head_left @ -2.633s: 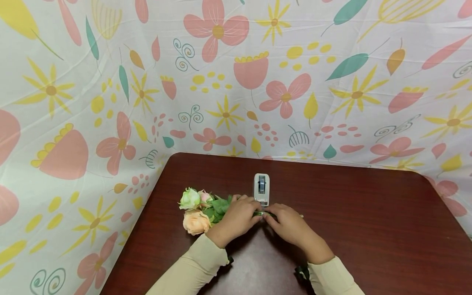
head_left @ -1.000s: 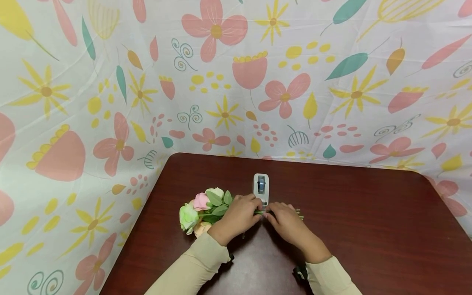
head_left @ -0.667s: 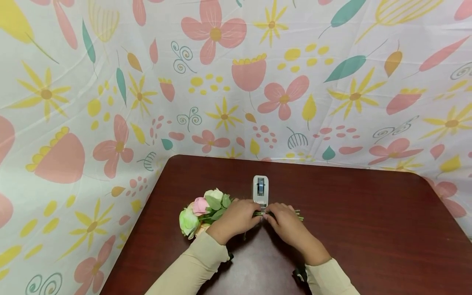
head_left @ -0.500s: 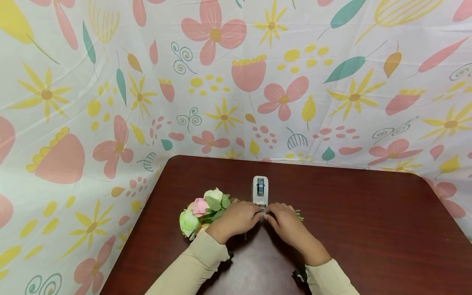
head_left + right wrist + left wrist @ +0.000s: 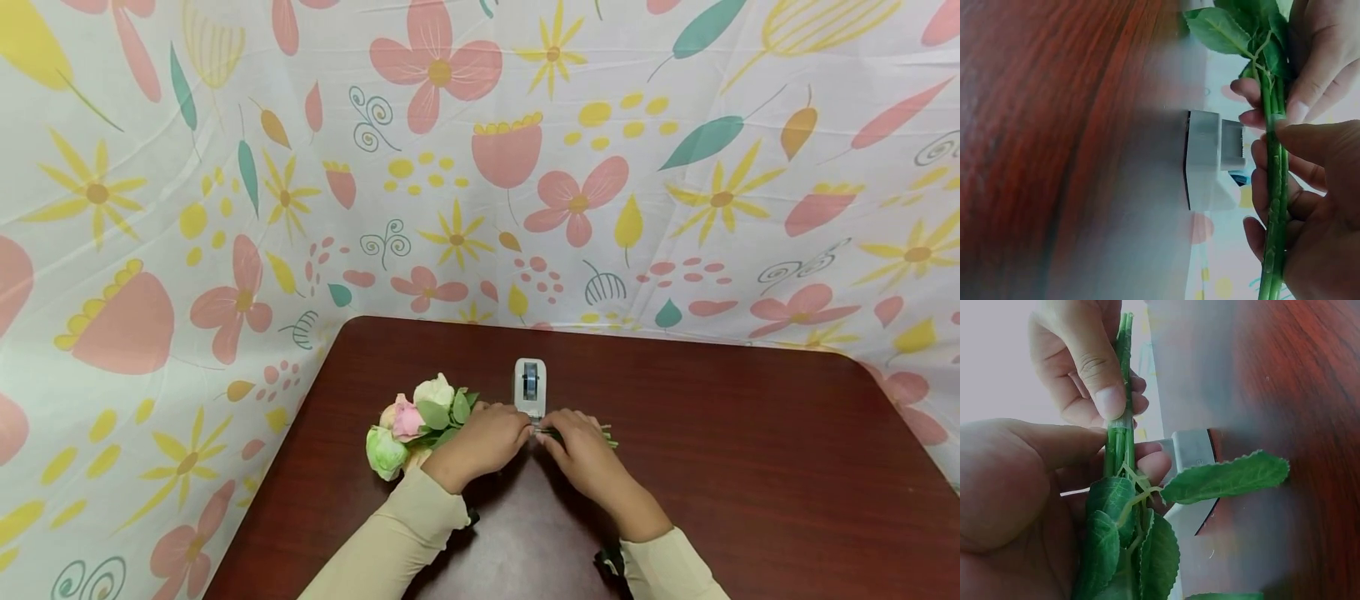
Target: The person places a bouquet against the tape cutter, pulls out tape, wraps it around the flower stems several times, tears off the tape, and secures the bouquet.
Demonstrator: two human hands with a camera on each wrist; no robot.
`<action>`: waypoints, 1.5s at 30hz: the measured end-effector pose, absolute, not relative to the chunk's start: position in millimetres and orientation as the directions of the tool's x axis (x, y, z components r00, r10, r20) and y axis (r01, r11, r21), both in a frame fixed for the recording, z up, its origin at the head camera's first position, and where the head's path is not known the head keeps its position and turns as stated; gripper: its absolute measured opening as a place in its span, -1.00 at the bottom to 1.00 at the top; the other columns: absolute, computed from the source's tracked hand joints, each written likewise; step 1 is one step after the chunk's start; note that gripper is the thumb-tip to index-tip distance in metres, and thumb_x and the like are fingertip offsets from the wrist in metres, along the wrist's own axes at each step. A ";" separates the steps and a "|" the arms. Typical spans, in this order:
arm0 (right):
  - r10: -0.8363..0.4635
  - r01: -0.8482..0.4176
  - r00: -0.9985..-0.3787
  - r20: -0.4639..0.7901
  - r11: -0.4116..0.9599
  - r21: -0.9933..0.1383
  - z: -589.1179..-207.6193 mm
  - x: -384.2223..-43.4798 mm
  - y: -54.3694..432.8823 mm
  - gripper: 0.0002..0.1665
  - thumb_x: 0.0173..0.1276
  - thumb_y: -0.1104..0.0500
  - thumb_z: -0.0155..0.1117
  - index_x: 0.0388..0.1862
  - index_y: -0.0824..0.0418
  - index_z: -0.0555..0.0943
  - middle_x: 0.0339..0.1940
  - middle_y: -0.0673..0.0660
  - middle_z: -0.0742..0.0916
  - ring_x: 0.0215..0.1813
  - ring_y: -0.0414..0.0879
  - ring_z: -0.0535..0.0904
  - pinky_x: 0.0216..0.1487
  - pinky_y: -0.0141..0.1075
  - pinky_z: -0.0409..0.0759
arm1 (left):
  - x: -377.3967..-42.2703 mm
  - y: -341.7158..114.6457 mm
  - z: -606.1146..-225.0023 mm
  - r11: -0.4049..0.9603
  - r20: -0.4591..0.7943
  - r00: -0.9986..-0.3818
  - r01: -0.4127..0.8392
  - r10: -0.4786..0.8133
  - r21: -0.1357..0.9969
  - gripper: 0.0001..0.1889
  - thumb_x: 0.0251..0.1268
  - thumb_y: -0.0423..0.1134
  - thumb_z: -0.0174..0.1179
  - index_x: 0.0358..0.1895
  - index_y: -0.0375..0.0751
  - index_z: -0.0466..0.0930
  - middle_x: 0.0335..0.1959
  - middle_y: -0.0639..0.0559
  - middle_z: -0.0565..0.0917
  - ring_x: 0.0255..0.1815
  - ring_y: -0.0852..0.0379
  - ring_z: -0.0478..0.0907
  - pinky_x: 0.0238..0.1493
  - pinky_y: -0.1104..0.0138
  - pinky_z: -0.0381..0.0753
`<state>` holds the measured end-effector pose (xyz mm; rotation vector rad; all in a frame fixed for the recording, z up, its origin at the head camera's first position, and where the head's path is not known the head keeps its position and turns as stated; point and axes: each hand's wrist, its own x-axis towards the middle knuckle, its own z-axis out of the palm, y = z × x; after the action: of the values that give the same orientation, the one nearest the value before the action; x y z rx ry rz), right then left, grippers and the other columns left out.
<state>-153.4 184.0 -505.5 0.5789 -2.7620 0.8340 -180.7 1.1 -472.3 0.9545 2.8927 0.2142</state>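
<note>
A bunch of roses lies across the near side of the tape dispenser, heads to the left. Pink, cream and pale green roses show, with a peach one partly hidden by the left arm. My left hand holds the green stems just below the leaves, thumb against them. Close beside it, my right hand grips the stems lower down, its thumb pressed on a band of clear tape. The stem ends stick out past the right hand.
The dispenser stands just beyond both hands, its cutting end towards them. A dark reddish-brown table extends to both sides. Behind and left hangs a flower-patterned cloth, meeting the table's far edge.
The bunch has turned about its stems: the peach rose has rolled under, while pink and cream ones have come up on top. Both hands stay in nearly the same place.
</note>
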 end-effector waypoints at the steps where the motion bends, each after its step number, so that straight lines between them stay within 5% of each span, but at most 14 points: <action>1: -0.308 -0.420 -0.905 0.295 0.763 -0.491 -505.9 -153.7 184.1 -0.86 0.35 0.19 0.41 -0.14 0.12 0.67 -0.20 0.03 0.73 -0.08 0.00 0.62 0.08 -0.01 0.46 | -181.2 1.1 -472.7 0.796 -0.038 -0.802 0.583 0.595 0.160 -0.72 0.63 -0.05 -0.05 -0.03 0.08 0.71 -0.07 0.15 0.74 -0.03 0.10 0.65 0.09 0.09 0.50; 18: -0.282 -0.379 -0.923 0.263 0.788 -0.485 -504.9 -159.2 184.9 -0.77 0.23 0.14 0.52 -0.17 0.10 0.68 -0.21 0.00 0.73 -0.07 -0.02 0.64 0.03 -0.02 0.57 | -188.0 2.0 -482.7 0.809 -0.007 -0.831 0.539 0.556 0.235 -0.80 0.49 -0.02 0.18 -0.02 0.07 0.71 -0.11 0.17 0.68 -0.06 0.15 0.58 0.06 0.17 0.41; 45: -0.305 -0.388 -0.918 0.251 0.820 -0.421 -510.8 -167.1 182.6 -0.82 0.34 0.14 0.42 -0.12 0.16 0.75 -0.11 0.08 0.80 0.02 0.06 0.66 0.09 0.08 0.52 | -186.2 8.7 -496.0 0.839 0.074 -0.883 0.465 0.464 0.284 -0.92 0.39 -0.08 0.30 -0.16 0.08 0.71 -0.17 0.21 0.77 -0.08 0.17 0.66 0.08 0.15 0.43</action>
<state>-167.1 182.6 -510.8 0.5438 -2.8303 0.7105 -186.2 8.7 -496.0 0.7613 3.0142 0.4658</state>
